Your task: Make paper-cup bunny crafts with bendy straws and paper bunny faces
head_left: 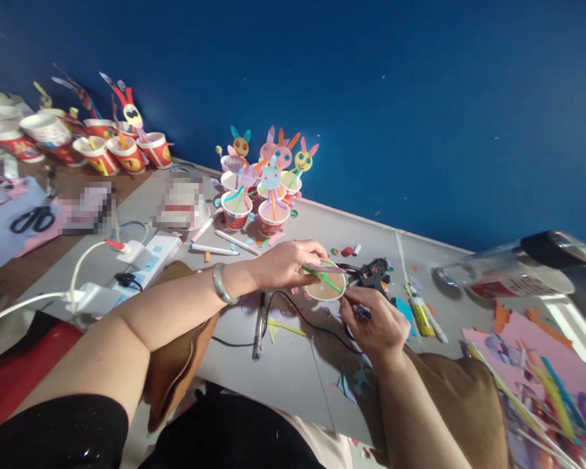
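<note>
Left arm aslant, hand at cup

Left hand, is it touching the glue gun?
Apart. The head view shows the left hand at the left side of the cup, with a visible gap between its fingertips and the glue gun, which lies farther right.
</note>
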A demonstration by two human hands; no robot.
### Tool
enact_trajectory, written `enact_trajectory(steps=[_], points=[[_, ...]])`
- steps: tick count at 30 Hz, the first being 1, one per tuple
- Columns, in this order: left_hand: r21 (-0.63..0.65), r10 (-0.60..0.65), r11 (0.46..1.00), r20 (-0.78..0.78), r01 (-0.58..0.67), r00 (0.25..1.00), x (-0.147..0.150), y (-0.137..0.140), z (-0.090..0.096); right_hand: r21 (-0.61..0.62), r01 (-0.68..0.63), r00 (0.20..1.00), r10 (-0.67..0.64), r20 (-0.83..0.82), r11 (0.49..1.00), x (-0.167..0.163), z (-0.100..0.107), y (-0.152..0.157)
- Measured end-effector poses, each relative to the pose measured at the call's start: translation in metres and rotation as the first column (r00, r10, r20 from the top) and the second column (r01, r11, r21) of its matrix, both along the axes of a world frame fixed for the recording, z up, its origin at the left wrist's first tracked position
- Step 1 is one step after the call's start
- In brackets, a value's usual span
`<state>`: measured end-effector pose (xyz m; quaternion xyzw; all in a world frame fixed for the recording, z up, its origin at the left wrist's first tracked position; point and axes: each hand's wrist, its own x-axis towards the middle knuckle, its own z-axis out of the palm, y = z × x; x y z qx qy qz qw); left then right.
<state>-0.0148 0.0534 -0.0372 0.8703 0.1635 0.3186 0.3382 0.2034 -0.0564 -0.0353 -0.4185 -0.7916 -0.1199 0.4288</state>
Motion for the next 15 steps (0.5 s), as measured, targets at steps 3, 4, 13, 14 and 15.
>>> enact_trajectory(steps=[3, 4, 13, 14, 15], points=[[-0.019, 0.017, 1.0, -0.007, -0.017, 1.0, 0.0, -0.001, 0.001, -0.079, -0.015, 1.0, 0.013, -0.028, 0.997, 0.001, -0.002, 0.0], [-0.033, 0.021, 0.999, -0.002, -0.021, 1.0, 0.001, -0.002, 0.002, -0.122, -0.02, 0.999, 0.014, -0.047, 0.992, 0.002, -0.003, 0.001], [-0.114, 0.085, 0.99, 0.062, -0.077, 0.995, 0.006, -0.012, 0.009, -0.519, 0.029, 0.991, -0.093, -0.098, 0.854, -0.003, -0.018, 0.006], [-0.117, 0.09, 0.99, 0.068, -0.081, 0.994, 0.007, -0.014, 0.011, -0.542, 0.021, 0.99, -0.092, -0.105, 0.84, -0.004, -0.021, 0.006], [-0.121, 0.095, 0.989, 0.072, -0.086, 0.993, 0.007, -0.016, 0.012, -0.56, 0.009, 0.99, -0.087, -0.113, 0.829, -0.005, -0.023, 0.005]])
